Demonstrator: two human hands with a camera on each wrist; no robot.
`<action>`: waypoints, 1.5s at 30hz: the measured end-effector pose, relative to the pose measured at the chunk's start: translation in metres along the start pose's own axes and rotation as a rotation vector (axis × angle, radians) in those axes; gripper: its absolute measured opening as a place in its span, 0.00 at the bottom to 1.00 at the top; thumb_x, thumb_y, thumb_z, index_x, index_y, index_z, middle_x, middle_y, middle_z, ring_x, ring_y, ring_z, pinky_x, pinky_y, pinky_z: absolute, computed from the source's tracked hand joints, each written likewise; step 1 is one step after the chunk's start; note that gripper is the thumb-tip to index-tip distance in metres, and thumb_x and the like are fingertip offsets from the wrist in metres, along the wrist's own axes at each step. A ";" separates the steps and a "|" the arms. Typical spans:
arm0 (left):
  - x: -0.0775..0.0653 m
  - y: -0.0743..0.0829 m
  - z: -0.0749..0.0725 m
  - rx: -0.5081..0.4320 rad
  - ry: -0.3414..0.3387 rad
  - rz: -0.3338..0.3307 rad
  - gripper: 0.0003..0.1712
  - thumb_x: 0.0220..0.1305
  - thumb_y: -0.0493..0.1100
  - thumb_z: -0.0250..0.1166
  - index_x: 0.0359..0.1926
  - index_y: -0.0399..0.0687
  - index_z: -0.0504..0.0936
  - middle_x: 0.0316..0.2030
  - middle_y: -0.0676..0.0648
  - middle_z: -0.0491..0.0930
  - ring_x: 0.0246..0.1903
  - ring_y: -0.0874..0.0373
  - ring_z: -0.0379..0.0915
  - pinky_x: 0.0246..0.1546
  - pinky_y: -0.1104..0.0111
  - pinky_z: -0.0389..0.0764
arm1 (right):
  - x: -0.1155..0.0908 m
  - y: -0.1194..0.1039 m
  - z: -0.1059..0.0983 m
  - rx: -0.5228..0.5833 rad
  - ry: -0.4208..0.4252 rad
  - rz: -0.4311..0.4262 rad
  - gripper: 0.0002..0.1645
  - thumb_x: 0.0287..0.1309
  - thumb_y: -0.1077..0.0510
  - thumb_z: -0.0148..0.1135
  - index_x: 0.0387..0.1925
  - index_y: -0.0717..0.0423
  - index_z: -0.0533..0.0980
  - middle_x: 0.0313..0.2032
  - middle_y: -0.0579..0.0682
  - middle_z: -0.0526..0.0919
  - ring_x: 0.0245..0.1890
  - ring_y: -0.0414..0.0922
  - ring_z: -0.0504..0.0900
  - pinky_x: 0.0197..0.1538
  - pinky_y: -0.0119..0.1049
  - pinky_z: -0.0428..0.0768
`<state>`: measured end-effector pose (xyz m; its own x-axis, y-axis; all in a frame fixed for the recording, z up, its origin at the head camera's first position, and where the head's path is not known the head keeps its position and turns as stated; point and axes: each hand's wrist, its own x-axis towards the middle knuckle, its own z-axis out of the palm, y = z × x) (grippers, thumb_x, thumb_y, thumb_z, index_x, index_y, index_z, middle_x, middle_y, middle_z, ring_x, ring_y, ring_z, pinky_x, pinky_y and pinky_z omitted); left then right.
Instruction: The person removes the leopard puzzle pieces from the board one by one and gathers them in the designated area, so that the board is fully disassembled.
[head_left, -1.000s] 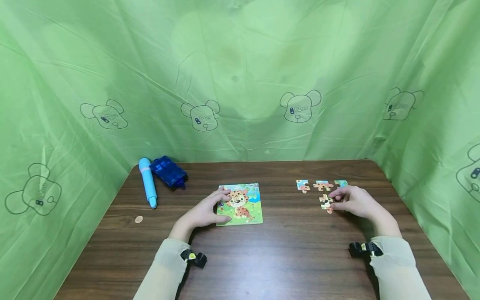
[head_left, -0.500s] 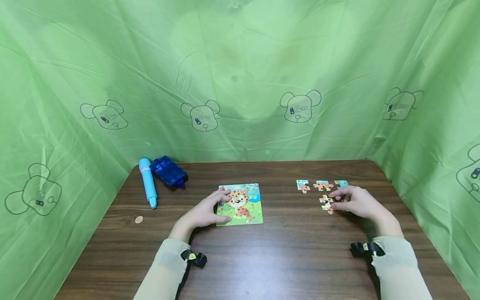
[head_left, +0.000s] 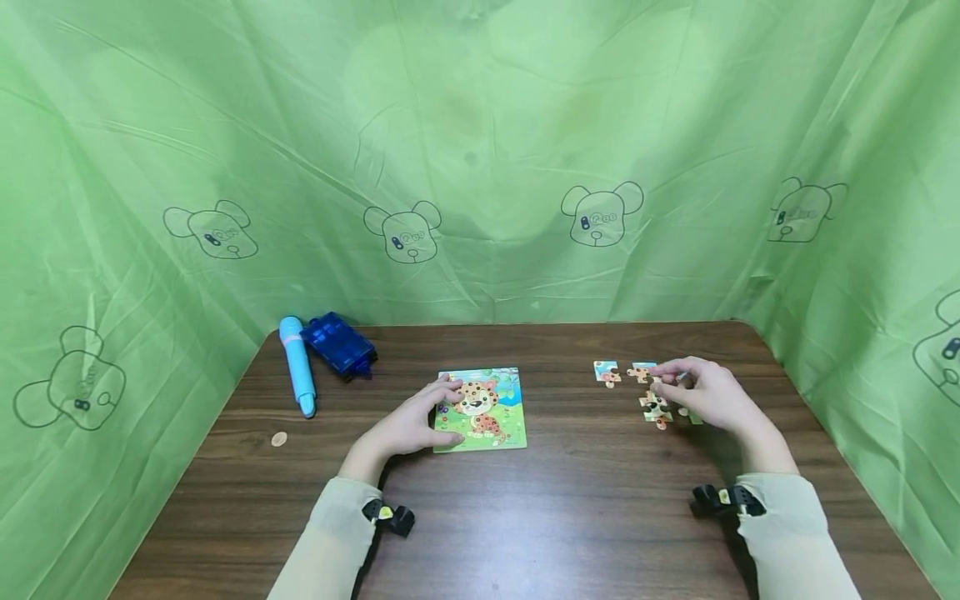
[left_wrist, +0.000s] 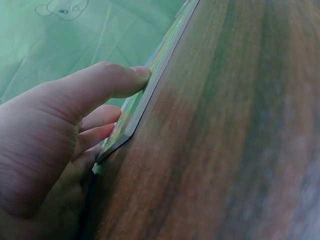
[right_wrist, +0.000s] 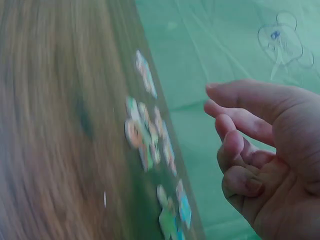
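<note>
My left hand [head_left: 408,421] rests on the left side of a square puzzle board [head_left: 501,408] printed with a spotted leopard. In the left wrist view, the thumb [left_wrist: 117,80] touches the board's edge, with the other fingers farther along it. My right hand [head_left: 708,396] hovers over the loose puzzle pieces, holding nothing between its fingers and thumb. Below its fingertips lies a leopard-face piece [head_left: 654,407]. A green piece [head_left: 694,417] shows partly beneath the hand. Another spotted piece [head_left: 639,373] lies behind, partly covered, and a blue-and-pink piece [head_left: 606,372] lies farther left.
At the back left of the brown table [head_left: 480,525] lie a light blue microphone-shaped thing [head_left: 297,367] and a dark blue translucent case [head_left: 337,343]. A small pale disc [head_left: 279,439] lies nearer. Green cloth [head_left: 480,167] surrounds the table's back and sides.
My right hand has let go of the leopard-face piece and risen slightly, shifting left and back over the pieces. The green piece beneath it now shows. My left hand has stayed on the board.
</note>
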<state>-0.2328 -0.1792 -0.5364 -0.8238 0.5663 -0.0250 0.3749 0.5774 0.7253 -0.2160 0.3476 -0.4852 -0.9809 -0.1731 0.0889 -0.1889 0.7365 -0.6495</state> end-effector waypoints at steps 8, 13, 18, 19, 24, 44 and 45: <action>-0.001 0.000 0.000 0.000 0.009 0.008 0.39 0.63 0.56 0.82 0.71 0.50 0.80 0.83 0.49 0.63 0.87 0.42 0.40 0.82 0.39 0.51 | 0.006 -0.032 0.016 0.163 0.076 0.027 0.21 0.72 0.50 0.74 0.57 0.59 0.86 0.42 0.54 0.87 0.34 0.41 0.82 0.34 0.33 0.80; -0.001 0.000 0.000 0.009 0.011 0.003 0.40 0.63 0.57 0.82 0.71 0.51 0.79 0.82 0.49 0.64 0.86 0.43 0.42 0.82 0.40 0.53 | 0.008 -0.047 0.031 0.292 0.073 0.033 0.21 0.72 0.53 0.74 0.58 0.62 0.85 0.42 0.55 0.86 0.34 0.40 0.80 0.34 0.32 0.79; -0.001 0.001 -0.001 0.023 0.017 -0.015 0.42 0.63 0.58 0.81 0.73 0.53 0.78 0.82 0.51 0.64 0.86 0.44 0.44 0.81 0.40 0.55 | 0.010 -0.057 0.049 0.404 0.043 0.083 0.21 0.72 0.54 0.74 0.58 0.63 0.84 0.41 0.54 0.87 0.33 0.39 0.79 0.30 0.31 0.77; -0.001 0.001 -0.001 0.025 0.019 -0.019 0.42 0.62 0.59 0.81 0.73 0.53 0.77 0.82 0.51 0.64 0.86 0.44 0.44 0.81 0.41 0.56 | 0.011 -0.060 0.053 0.409 0.042 0.083 0.20 0.71 0.54 0.75 0.57 0.63 0.85 0.40 0.54 0.88 0.34 0.39 0.79 0.31 0.31 0.77; 0.000 0.003 0.000 0.018 0.025 -0.012 0.44 0.62 0.57 0.82 0.74 0.51 0.76 0.80 0.47 0.66 0.85 0.43 0.49 0.81 0.42 0.58 | 0.013 -0.083 0.080 0.372 0.002 0.024 0.19 0.69 0.54 0.76 0.54 0.63 0.86 0.39 0.51 0.88 0.35 0.42 0.83 0.39 0.32 0.81; 0.000 -0.001 0.000 0.003 0.017 -0.006 0.51 0.63 0.57 0.81 0.80 0.49 0.69 0.86 0.48 0.56 0.87 0.48 0.42 0.83 0.46 0.53 | 0.061 -0.182 0.194 0.377 -0.146 -0.054 0.16 0.64 0.60 0.76 0.51 0.61 0.87 0.32 0.45 0.89 0.26 0.38 0.82 0.31 0.32 0.79; 0.000 -0.001 -0.001 0.001 0.018 -0.003 0.51 0.63 0.58 0.81 0.81 0.49 0.69 0.85 0.48 0.57 0.87 0.47 0.42 0.83 0.45 0.53 | 0.062 -0.182 0.198 0.363 -0.149 -0.055 0.16 0.64 0.59 0.75 0.51 0.60 0.88 0.31 0.44 0.88 0.26 0.38 0.81 0.31 0.32 0.79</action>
<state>-0.2334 -0.1804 -0.5366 -0.8325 0.5538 -0.0153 0.3726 0.5800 0.7244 -0.2327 0.0735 -0.5104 -0.9471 -0.3188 0.0378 -0.1861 0.4493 -0.8738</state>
